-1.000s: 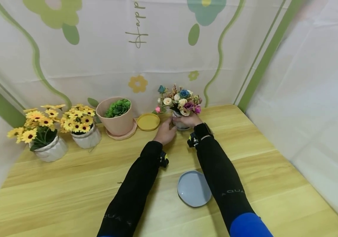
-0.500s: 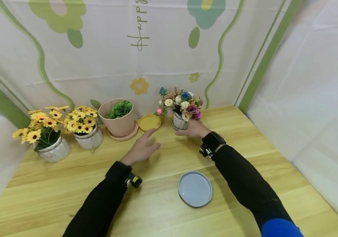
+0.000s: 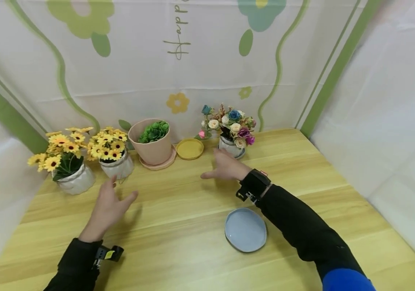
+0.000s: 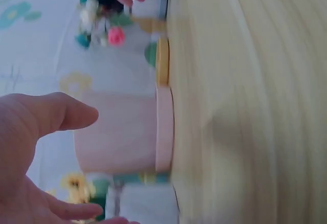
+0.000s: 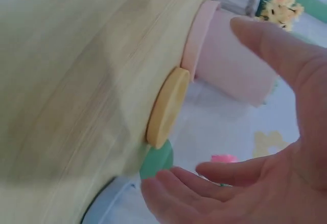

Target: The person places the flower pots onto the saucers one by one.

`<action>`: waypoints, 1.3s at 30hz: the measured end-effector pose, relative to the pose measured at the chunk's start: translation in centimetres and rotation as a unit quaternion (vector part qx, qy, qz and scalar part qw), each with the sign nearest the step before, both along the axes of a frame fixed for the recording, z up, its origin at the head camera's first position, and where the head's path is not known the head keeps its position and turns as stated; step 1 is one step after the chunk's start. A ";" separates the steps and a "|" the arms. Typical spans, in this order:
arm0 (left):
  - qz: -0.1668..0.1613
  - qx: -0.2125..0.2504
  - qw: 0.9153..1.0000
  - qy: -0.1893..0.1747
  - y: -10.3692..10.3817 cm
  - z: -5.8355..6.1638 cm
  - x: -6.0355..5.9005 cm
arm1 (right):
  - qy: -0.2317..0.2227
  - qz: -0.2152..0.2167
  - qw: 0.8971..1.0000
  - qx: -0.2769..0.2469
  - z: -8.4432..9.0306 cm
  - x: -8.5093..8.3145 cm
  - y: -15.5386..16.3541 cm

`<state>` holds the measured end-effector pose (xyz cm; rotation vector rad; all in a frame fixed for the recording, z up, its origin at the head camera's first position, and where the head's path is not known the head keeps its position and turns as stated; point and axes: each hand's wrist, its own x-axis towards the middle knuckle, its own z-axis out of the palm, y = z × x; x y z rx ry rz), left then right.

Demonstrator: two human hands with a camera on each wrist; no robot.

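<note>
My left hand (image 3: pixel 109 206) hovers over the table in front of the white pots, thumb spread from the fingers and nothing held. Nearest it is a white pot of yellow daisies (image 3: pixel 107 145); a second daisy pot (image 3: pixel 76 180) stands further left. My right hand (image 3: pixel 225 165) is at the front of a grey-white pot (image 3: pixel 230 148) of mixed artificial roses (image 3: pixel 234 128), which sits on a blue-grey saucer. In the right wrist view this hand (image 5: pixel 286 132) has its thumb apart from the fingers and grips nothing.
Along the back stand a pink pot (image 3: pixel 152 151) with a green plant on a pink saucer (image 3: pixel 160 165), and a yellow saucer (image 3: pixel 190 149). A blue-grey saucer (image 3: pixel 245 230) lies at the front, beside the right forearm. A printed curtain (image 3: pixel 138 72) hangs behind.
Both hands have let go of the rose pot. The left hand has swung left and towards the front, near the daisies; the right has drawn slightly away from the pot.
</note>
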<state>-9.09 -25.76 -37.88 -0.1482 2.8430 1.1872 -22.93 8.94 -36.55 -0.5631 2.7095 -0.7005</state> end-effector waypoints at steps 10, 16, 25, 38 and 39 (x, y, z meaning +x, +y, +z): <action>0.065 0.019 0.996 -0.055 -4.5 -0.4 0.1 | 0.019 -0.028 0.999 -0.005 -3.0 -3.2 -4.0; 0.093 0.038 0.993 -0.069 -5.7 -1.2 -0.8 | 0.045 -0.036 0.997 0.045 -4.6 -5.0 -5.4; 0.122 0.065 0.986 -0.096 -6.2 -0.8 -1.8 | 0.022 -0.040 0.998 0.052 -3.7 -4.7 -6.6; 0.145 0.106 0.981 -0.079 -5.4 -1.6 -3.8 | 0.006 -0.058 0.997 0.055 -4.0 -6.6 -8.4; 0.147 0.111 0.980 -0.076 -5.4 -1.7 -4.0 | 0.004 -0.060 0.997 0.055 -4.1 -6.8 -8.6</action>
